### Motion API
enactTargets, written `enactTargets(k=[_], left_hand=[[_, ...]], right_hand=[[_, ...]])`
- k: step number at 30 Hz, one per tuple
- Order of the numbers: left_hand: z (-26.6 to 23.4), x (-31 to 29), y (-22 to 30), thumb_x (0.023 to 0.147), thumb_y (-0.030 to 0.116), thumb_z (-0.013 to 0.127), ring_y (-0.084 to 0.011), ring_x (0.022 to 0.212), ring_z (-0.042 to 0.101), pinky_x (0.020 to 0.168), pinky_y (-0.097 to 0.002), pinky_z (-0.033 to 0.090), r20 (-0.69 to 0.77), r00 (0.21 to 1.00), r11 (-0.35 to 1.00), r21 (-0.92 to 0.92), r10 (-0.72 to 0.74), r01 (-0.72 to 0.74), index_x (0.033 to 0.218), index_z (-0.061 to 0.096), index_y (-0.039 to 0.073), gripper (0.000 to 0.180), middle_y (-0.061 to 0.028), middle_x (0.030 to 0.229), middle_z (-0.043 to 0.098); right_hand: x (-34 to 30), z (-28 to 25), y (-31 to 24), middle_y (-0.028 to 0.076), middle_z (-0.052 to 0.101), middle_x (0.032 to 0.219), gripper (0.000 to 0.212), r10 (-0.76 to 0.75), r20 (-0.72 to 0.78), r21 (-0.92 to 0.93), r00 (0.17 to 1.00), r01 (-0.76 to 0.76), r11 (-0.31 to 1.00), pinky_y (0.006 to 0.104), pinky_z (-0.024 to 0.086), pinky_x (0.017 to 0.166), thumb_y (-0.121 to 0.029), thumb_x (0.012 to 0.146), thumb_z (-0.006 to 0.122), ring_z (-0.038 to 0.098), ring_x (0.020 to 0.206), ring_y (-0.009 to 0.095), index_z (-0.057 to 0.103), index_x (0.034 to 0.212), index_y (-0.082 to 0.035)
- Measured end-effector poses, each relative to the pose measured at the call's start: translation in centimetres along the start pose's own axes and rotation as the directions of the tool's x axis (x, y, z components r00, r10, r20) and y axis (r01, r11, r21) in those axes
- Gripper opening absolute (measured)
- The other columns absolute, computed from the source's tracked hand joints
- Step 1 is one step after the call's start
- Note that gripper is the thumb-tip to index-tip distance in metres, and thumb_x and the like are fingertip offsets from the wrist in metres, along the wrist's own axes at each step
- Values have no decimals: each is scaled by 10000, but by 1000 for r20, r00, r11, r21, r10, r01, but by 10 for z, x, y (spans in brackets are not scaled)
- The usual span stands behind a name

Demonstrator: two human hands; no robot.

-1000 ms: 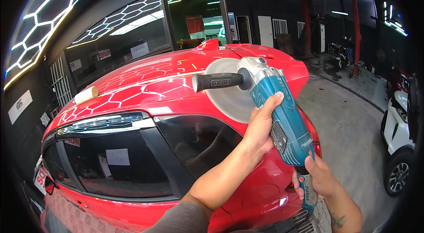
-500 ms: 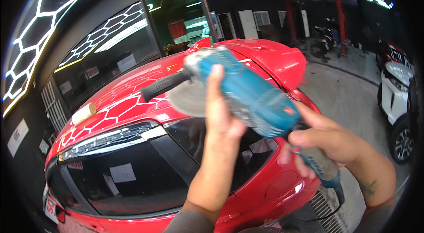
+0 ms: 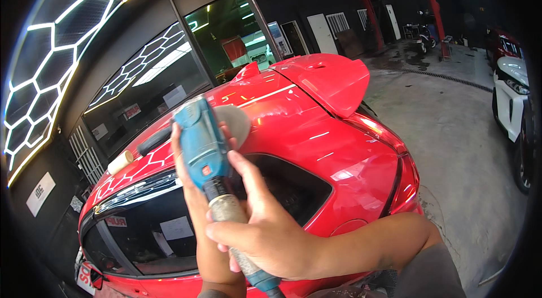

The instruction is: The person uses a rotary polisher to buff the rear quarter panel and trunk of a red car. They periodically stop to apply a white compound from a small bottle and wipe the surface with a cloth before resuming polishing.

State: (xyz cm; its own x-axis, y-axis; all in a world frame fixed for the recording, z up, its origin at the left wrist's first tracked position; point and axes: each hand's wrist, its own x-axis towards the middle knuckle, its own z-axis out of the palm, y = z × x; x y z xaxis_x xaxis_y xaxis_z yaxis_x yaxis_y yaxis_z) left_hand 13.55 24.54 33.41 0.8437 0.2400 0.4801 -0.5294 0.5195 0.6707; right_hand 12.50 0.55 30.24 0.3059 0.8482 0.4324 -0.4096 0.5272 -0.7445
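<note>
A blue rotary polisher (image 3: 199, 131) is held in both hands over a glossy red car (image 3: 322, 168). My left hand (image 3: 186, 168) grips its front body from below, thumb and fingertips on either side. My right hand (image 3: 268, 224) is closed around the grey rear handle (image 3: 227, 210). The pale round polishing pad (image 3: 238, 124) shows to the right of the polisher's head, close to the roof; whether it touches is hard to tell. A black side handle (image 3: 153, 142) sticks out to the left with no hand on it.
A cream cylinder (image 3: 120, 161) lies on the left roof edge. The rear spoiler (image 3: 339, 86) juts out at the far right of the roof. A white vehicle (image 3: 511, 95) stands at right across the grey floor (image 3: 446, 128). Large glass panes (image 3: 141, 72) line the left wall.
Both hands and the polisher have moved left and lower, and the polisher has turned more upright in the picture. The view has shifted, showing more of the car's rear.
</note>
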Motion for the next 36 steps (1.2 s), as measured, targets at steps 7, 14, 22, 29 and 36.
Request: enactTargets(k=[7,14,22,29,36], left_hand=[[73,37,-90,955,601,650,-360,910,738,799,-510,637,-95,992,994,-70,-85,78,1256,648,43,634,-224,1045,723],[94,44,-130,1002,557,646,-282,908,730,833,-378,655,28,996,996,12,-84,83,1310,610,-2,639,-182,1067,706],[95,68,-140,931,568,678,-368,939,718,819,-522,617,-32,980,979,-71,-195,193,1301,611,38,650,-240,1085,704],[89,66,-135,927,582,693,-385,876,732,811,-531,639,-49,972,973,24,-230,231,1303,615,35,669,-243,1049,716],[99,76,-145,918,563,712,-378,880,727,778,-496,652,-98,975,977,64,-199,205,1273,622,11,662,-244,1026,701]], right_hand=[[-47,-39,-45,136,583,1162,1106,15,-179,-8,984,-17,1000,360,579,581,10,942,682,644,826,171,-109,1687,-199],[-65,-66,-61,121,587,1131,1102,2,-213,-6,977,-3,1000,361,567,572,-3,949,674,628,806,169,-118,1684,-222],[-75,-91,-67,117,596,1103,1103,-52,-186,27,981,58,998,341,565,560,-3,942,683,637,775,166,-101,1686,-222],[-84,-102,-69,129,592,1106,1089,-60,-107,147,992,76,986,343,569,542,-10,943,691,644,759,173,-67,1691,-233],[-82,-117,-76,133,581,1106,1079,-80,-98,156,992,94,983,342,571,531,7,930,684,645,748,179,-42,1690,-242]])
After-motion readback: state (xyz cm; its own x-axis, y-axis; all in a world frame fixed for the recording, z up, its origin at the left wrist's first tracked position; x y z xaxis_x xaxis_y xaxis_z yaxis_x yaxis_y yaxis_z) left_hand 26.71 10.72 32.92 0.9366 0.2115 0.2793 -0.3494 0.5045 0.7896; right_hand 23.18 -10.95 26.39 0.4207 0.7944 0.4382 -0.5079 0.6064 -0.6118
